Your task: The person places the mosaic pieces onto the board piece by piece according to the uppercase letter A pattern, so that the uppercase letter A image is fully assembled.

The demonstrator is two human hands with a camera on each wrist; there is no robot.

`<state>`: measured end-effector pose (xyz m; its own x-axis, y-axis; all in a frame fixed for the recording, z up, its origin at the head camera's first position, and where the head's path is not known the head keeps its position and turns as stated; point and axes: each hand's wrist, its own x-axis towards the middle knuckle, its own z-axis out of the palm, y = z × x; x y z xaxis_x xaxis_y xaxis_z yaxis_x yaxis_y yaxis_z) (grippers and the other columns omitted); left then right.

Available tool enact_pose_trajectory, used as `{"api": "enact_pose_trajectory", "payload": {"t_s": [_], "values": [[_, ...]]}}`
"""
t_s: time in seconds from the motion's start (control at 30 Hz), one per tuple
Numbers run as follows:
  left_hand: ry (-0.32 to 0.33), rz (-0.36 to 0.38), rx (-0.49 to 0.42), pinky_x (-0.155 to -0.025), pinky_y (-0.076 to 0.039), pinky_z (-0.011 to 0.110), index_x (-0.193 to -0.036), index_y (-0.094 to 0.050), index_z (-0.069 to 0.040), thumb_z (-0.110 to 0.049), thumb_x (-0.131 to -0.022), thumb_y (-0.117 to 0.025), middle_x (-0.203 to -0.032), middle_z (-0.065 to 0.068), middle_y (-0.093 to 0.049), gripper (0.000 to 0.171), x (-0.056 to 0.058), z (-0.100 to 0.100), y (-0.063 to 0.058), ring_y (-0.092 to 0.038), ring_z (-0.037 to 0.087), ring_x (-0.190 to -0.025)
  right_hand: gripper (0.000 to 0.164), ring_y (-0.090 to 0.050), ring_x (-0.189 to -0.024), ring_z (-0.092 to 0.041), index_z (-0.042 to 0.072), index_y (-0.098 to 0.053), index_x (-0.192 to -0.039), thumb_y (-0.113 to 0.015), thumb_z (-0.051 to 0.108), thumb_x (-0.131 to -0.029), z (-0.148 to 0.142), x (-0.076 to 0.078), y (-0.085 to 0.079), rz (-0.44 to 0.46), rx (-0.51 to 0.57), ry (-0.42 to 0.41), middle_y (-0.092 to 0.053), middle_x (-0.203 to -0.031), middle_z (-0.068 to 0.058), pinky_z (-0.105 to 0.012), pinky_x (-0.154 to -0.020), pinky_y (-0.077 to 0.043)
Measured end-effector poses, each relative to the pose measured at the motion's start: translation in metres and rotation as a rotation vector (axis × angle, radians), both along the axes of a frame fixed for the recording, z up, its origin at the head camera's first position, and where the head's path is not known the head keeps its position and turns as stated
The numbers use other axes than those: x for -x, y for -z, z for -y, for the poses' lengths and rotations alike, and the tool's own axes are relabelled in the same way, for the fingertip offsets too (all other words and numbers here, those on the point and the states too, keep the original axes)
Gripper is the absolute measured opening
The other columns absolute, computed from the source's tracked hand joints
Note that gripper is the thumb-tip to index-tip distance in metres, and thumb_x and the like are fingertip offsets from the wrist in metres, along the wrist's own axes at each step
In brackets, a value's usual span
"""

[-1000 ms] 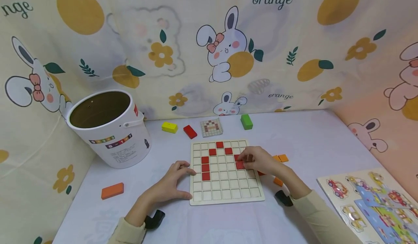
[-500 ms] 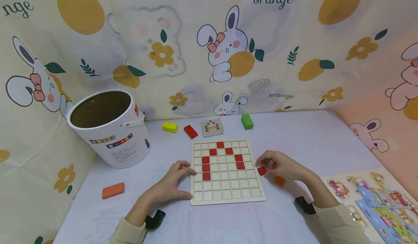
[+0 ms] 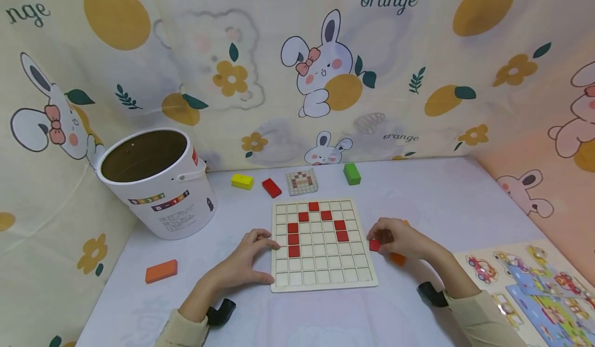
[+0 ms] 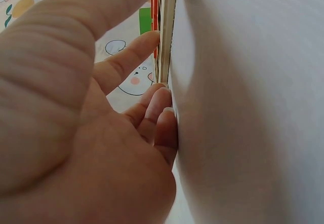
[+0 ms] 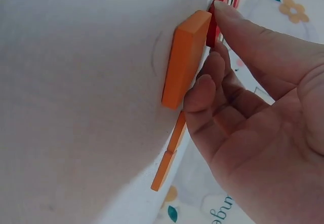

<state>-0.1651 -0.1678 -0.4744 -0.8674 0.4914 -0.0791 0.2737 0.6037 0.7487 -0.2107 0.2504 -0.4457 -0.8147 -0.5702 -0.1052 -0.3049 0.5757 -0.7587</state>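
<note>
A cream grid board [image 3: 329,262] lies flat on the white table, with several red squares set in an arch in its cells. The thumb and fingertips of my left hand [image 3: 241,260] rest against its left edge. Just off the right edge, my right hand [image 3: 406,238] pinches a red square tile [image 3: 374,245] at the table surface. In the right wrist view the thumb presses on this red tile [image 5: 212,31], and the index fingertip is partly hidden. Right beside those fingers are an orange tile [image 5: 185,62] and smaller-looking orange tiles [image 5: 170,150].
Behind the board lie a pattern card [image 3: 301,182], a red block [image 3: 271,187], a yellow block [image 3: 242,181] and a green block [image 3: 351,173]. A white bucket [image 3: 181,213] stands at left, near an orange block [image 3: 161,271]. Picture puzzle boards [image 3: 481,269] lie at right.
My right hand has left a red square on the board's right side and moved right, off the board, to another red tile. My left hand stays at the board's edge.
</note>
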Motion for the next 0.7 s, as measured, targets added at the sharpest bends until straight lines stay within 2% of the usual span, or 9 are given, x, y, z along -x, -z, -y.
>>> {"api": "enact_pose_trajectory", "payload": {"t_s": [0.1,0.3,0.4,0.6,0.7], "values": [[0.003,-0.003,-0.002,-0.113,-0.027,0.058,-0.128,-0.061,-0.021,-0.034,-0.071,-0.090,-0.145,0.008,-0.035,0.065,0.000,0.000,0.000,-0.027,0.030,-0.138,0.026,-0.055,-0.087,-0.023,0.003,-0.066,-0.102,-0.075,-0.008,-0.080,0.000,0.000,0.000,0.001,-0.009,0.004,-0.061,-0.098,-0.006,-0.026,-0.075,-0.050],[0.001,-0.007,0.003,-0.113,-0.027,0.058,-0.128,-0.061,-0.022,-0.035,-0.071,-0.090,-0.146,0.007,-0.035,0.066,0.000,0.000,0.001,-0.027,0.030,-0.138,0.020,-0.054,-0.077,-0.021,0.007,-0.064,-0.092,-0.071,-0.009,-0.082,0.005,0.004,-0.007,-0.057,-0.039,0.020,-0.059,-0.083,-0.002,-0.026,-0.066,-0.048],[-0.002,-0.003,0.003,-0.113,-0.027,0.058,-0.128,-0.061,-0.022,-0.036,-0.071,-0.090,-0.146,0.007,-0.035,0.065,0.000,0.000,0.001,-0.027,0.030,-0.138,0.019,-0.054,-0.076,-0.021,0.009,-0.064,-0.091,-0.069,-0.008,-0.084,0.013,0.006,-0.012,-0.065,-0.010,0.027,-0.058,-0.081,0.000,-0.026,-0.065,-0.048],[-0.003,0.001,0.000,-0.113,-0.027,0.059,-0.128,-0.060,-0.022,-0.036,-0.071,-0.090,-0.146,0.007,-0.034,0.065,0.000,0.001,0.001,-0.027,0.030,-0.138,0.016,-0.056,-0.075,-0.018,0.005,-0.065,-0.095,-0.070,-0.006,-0.085,0.039,0.010,-0.012,-0.018,0.083,-0.082,-0.059,-0.085,-0.002,-0.025,-0.067,-0.048],[-0.002,0.001,-0.003,-0.113,-0.027,0.059,-0.128,-0.060,-0.022,-0.036,-0.072,-0.090,-0.146,0.007,-0.034,0.065,0.000,0.000,0.001,-0.027,0.031,-0.138,0.015,-0.055,-0.075,-0.016,0.003,-0.065,-0.095,-0.070,-0.007,-0.086,0.052,0.011,-0.010,-0.011,0.088,-0.123,-0.058,-0.085,-0.003,-0.025,-0.069,-0.049]]}}
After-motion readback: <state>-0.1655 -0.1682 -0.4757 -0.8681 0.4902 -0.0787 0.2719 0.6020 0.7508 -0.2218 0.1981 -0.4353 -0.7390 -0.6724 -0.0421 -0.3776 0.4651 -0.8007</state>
